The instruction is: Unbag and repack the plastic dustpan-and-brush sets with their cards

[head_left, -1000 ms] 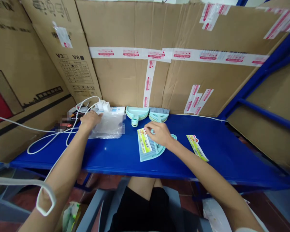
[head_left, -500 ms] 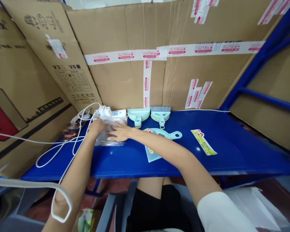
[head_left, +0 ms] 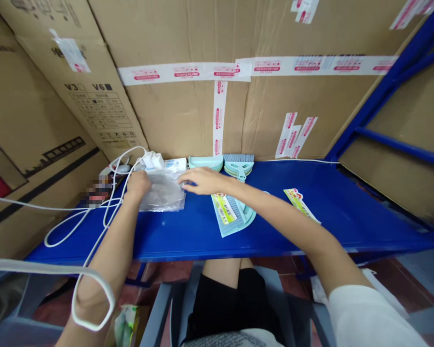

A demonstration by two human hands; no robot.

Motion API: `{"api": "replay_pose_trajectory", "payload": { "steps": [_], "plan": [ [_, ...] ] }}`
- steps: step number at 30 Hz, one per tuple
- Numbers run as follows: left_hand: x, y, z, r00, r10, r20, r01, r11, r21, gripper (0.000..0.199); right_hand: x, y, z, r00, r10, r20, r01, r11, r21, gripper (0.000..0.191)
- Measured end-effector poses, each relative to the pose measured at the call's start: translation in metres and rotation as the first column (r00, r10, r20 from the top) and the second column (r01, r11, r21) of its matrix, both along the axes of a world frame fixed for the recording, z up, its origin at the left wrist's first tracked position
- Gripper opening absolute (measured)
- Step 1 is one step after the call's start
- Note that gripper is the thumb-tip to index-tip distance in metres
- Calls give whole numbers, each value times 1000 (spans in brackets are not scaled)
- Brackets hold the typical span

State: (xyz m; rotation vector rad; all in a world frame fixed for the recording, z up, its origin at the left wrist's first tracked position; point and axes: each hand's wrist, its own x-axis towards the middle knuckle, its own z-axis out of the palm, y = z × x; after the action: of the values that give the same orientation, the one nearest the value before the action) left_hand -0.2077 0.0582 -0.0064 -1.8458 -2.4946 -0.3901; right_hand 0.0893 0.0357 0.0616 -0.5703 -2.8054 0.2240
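Note:
A stack of clear plastic bags [head_left: 162, 193] lies on the blue table [head_left: 188, 243]. At its left edge is my left hand [head_left: 139, 185], closed, its fingertips too hidden to tell what they grip. My right hand [head_left: 202, 180] is at the bags' right edge, thumb and fingers apart. Just right of the bags lies a light-blue dustpan [head_left: 249, 219] with a small brush and a yellow-green label card [head_left: 226, 209] on it. Stacked dustpans [head_left: 206, 162] stand behind my right hand, beside stacked brushes [head_left: 239, 167]. Another label card [head_left: 300, 205] lies farther right.
A white power strip with plugs [head_left: 155, 160] and looping white cables [head_left: 110, 219] occupies the table's left side. Cardboard panels [head_left: 173, 115] rise behind and at the left. A blue metal frame [head_left: 376, 91] stands at the right. One cable hangs over my left forearm.
My right hand has lifted off the middle of the bags and moved right to their edge. My left hand stays at their left side. The view has shifted slightly.

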Motion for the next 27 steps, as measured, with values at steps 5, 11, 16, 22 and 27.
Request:
{"api": "replay_pose_trajectory", "payload": {
  "steps": [5, 11, 16, 22, 27],
  "plan": [
    [10, -7, 16, 980, -94, -175, 110, 990, 86, 47, 99, -18, 19, 966, -237, 105, 248, 964, -100, 24],
    [29, -29, 34, 644, -762, 76, 759, 622, -195, 123, 121, -23, -40, 917, -376, 132, 386, 920, -63, 86],
    [48, -38, 25, 632, -762, 142, 746, 548, -378, 138, 113, -17, -67, 940, -331, -86, 315, 935, -162, 73],
    [55, -33, 24, 571, -810, 136, 799, 510, -320, 84, 132, -12, -50, 814, -379, -441, 94, 834, -544, 47],
    [55, -32, 24, 542, -821, 177, 824, 479, -303, 77, 222, -22, 12, 777, -488, -397, -11, 621, -784, 99]
  ]
}}
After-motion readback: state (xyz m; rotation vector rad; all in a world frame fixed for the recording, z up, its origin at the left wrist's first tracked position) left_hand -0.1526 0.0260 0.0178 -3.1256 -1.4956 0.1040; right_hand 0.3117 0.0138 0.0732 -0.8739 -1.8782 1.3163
